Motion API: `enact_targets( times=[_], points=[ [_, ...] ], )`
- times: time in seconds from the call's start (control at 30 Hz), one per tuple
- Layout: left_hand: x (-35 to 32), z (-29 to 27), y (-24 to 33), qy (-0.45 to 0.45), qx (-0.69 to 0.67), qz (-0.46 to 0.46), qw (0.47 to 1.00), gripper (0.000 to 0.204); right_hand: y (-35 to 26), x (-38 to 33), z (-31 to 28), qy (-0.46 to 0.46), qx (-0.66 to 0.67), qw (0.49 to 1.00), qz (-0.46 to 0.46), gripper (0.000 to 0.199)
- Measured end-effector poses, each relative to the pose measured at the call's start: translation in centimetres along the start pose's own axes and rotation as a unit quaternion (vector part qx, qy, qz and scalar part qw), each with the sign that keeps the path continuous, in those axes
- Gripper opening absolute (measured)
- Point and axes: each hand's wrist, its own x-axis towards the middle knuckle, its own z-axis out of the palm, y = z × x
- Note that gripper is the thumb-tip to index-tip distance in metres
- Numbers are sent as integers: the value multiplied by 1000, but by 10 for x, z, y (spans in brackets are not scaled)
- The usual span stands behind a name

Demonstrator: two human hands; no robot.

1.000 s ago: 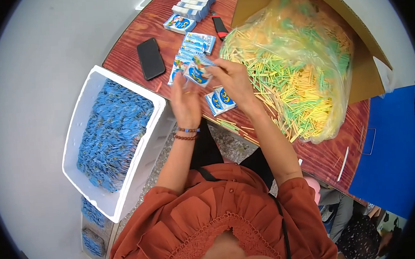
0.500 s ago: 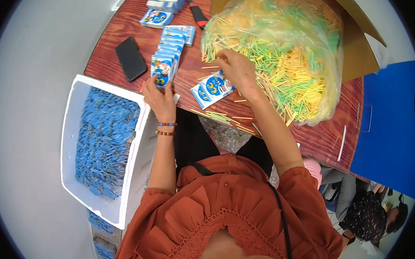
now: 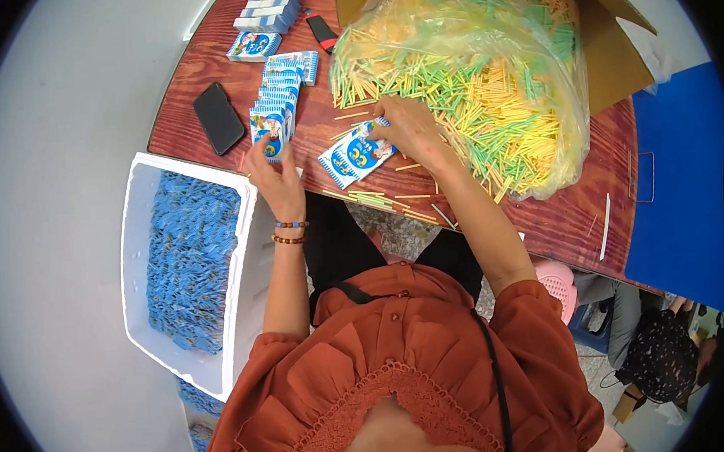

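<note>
Head view. Left hand point(image 3: 279, 188): fingers parted, touching the packet row point(image 3: 281, 90); a careless nudge could, we judge, skew it. Right hand point(image 3: 414, 132): fingers upon loose packets point(image 3: 346, 165), whether grasping we cannot tell. To their right, a bag point(image 3: 466, 33) holds coloured sticks point(image 3: 506, 134); left of the left fingers, a foam box point(image 3: 254, 261) holds close-packed blue pieces point(image 3: 194, 261).

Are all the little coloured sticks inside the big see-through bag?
No, some coloured sticks lie loose on the reddish table, outside the see-through bag.
</note>
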Motion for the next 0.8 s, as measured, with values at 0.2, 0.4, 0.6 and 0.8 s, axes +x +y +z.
enact_targets(
  times=[0.2,0.4,0.6,0.8],
  points=[
    [-9,11,26,-47,-10,24,999,37,1,-1,-10,-11,233,966,109,22],
    [-5,30,63,-180,-319,-156,917,28,2,-10,-30,-87,531,840,73,9],
    [-11,38,82,-191,-514,-334,766,10,-8,-37,-28,-60,569,815,92,13],
    [-13,48,66,-158,-433,-298,836,13,-2,-26,-3,-47,518,837,172,15]
  ],
)
